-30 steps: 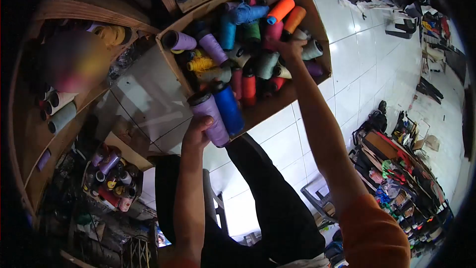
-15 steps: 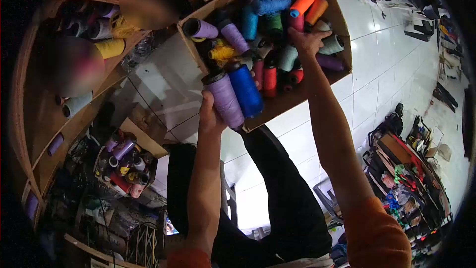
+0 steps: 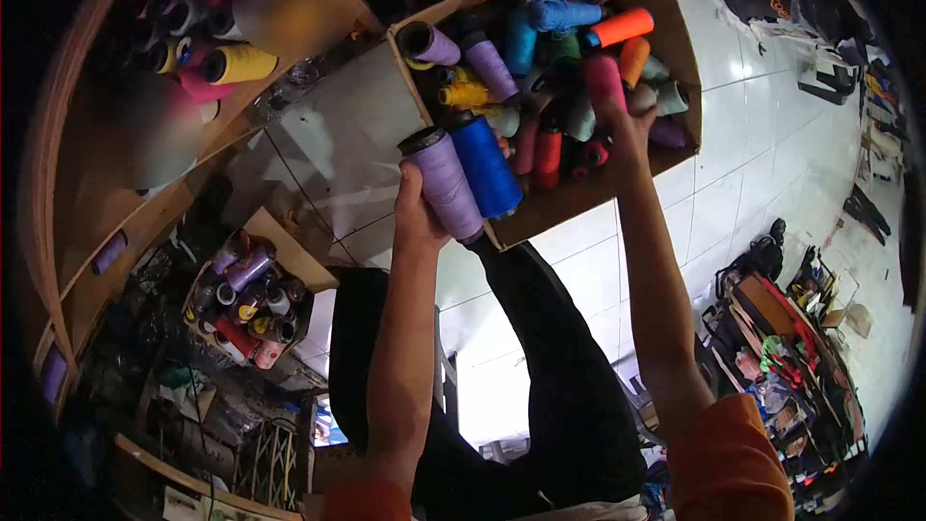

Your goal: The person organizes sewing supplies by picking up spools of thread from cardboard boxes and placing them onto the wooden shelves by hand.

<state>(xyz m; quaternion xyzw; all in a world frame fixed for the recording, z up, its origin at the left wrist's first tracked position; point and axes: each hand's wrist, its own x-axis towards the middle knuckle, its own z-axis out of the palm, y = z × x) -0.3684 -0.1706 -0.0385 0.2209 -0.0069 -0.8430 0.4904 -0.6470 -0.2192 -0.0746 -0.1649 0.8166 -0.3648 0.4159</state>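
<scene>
1. L hand point(image 3: 422, 215) is clamped on purple thread spool point(image 3: 448, 188) and blue thread spool point(image 3: 489, 172), at the near-left corner of cardboard box point(image 3: 569, 210); prob. gripped together bc this leaves R hand free.
2. Both look thickly wound, smooth, tilted, w/ dark upper ends.
3. R hand point(image 3: 630, 127) has fingers closed on lower end of pink thread spool point(image 3: 604, 77), over the box's mixed spools; pink winding looks plain.
4. Farther left, lower: 2nd carton point(image 3: 301, 249) w/ spools, prob. for storage.
</scene>
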